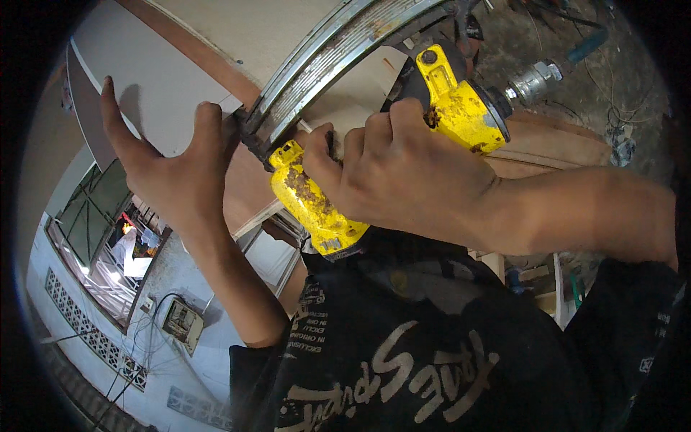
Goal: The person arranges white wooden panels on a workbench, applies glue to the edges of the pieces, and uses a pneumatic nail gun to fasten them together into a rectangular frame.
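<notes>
A worn yellow nail gun (311,205) with black ends is in my right hand (410,169), whose fingers wrap round its handle. Its ribbed silver magazine (317,68) curves away toward the top, and a metal hose coupling (534,83) sticks out of the rear end. The nose lies close to the corner of a pale grey panel (162,72) with a brown wooden edge. Against that panel rests my left hand (176,169), its thumb and a finger stretched wide apart. The left hand's other fingers are hidden.
A blue-green air hose (586,45) runs off at the upper right above a stained concrete floor (554,29) with loose wires. Curved brown boards (547,140) lie below the nail gun's rear. At the left are a pale wall (79,288), a window opening and an electrical box (183,324).
</notes>
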